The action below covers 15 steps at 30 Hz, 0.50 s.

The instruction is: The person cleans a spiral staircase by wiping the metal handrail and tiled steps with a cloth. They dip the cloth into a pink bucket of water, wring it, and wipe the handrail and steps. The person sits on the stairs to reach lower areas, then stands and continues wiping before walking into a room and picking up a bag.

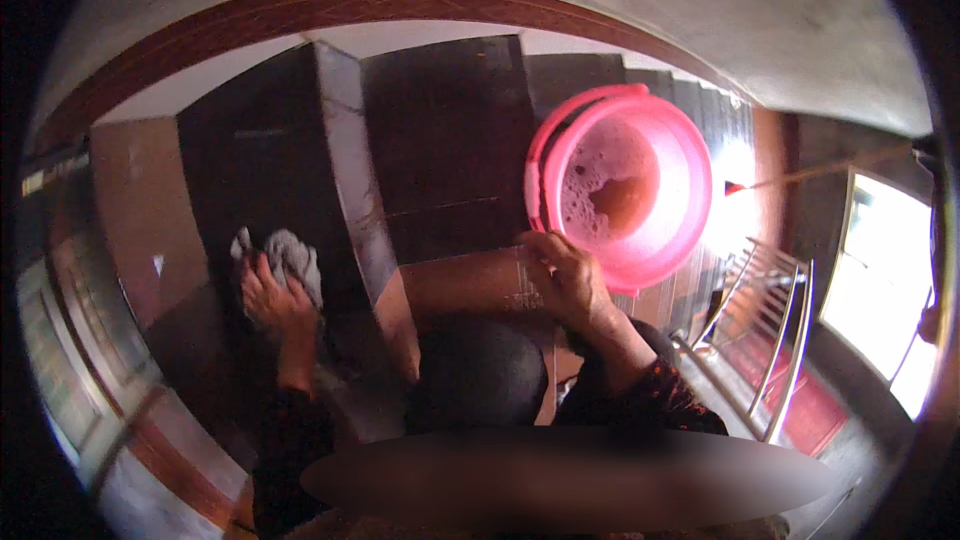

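Note:
My left hand (274, 292) lies on a bunched grey-white cloth (294, 259), pressing it on the dark tread of a stair (259, 157). Whether the fingers grip the cloth or only rest on it is hard to tell. At the right, my right hand (574, 274) is closed at the near rim of a pink plastic bucket (684, 165), where the pink handle meets it. Inside the bucket is brownish water with foam (592, 202). The bucket stands on the stairs, right of the pale riser (352, 157).
More steps run off to the right beneath a wall with a red-brown skirting band (420, 0). A metal stair railing (791, 345) stands at the lower right, near a bright opening (877, 285). Beyond the bucket is a long thin stick (825, 169). A patterned door or panel (67, 360) is at the left.

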Motion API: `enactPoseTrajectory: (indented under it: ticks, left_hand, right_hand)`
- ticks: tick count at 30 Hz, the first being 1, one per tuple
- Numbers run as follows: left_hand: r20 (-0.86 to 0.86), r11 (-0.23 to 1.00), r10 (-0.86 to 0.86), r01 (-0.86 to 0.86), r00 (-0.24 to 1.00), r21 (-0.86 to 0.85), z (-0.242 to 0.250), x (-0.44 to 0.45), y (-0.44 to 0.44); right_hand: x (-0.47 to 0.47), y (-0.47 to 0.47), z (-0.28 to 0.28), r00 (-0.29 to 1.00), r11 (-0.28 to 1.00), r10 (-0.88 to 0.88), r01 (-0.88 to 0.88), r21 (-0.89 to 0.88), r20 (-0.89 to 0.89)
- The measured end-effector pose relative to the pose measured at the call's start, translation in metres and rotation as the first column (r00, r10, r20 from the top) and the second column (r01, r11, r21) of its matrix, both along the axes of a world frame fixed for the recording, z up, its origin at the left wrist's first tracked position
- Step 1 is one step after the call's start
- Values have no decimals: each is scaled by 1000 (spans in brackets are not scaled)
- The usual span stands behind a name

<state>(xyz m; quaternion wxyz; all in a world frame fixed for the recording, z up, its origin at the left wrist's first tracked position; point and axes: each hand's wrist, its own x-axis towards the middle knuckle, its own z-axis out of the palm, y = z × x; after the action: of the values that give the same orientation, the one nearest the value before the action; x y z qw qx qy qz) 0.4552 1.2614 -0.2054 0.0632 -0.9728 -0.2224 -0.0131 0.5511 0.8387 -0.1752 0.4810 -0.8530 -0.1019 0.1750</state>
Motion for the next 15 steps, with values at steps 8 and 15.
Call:
enactPoseTrajectory:
  ticks: [8,15]
  left_hand:
    - [18,992,125,-125,992,0,-4,63,14]
    - [197,988,150,-154,969,3,-13,20,-44]
  right_hand:
    - [-21,4,12,959,983,73,-116,-144,-275]
    - [-32,47,69,872,898,430,-440,10,-232]
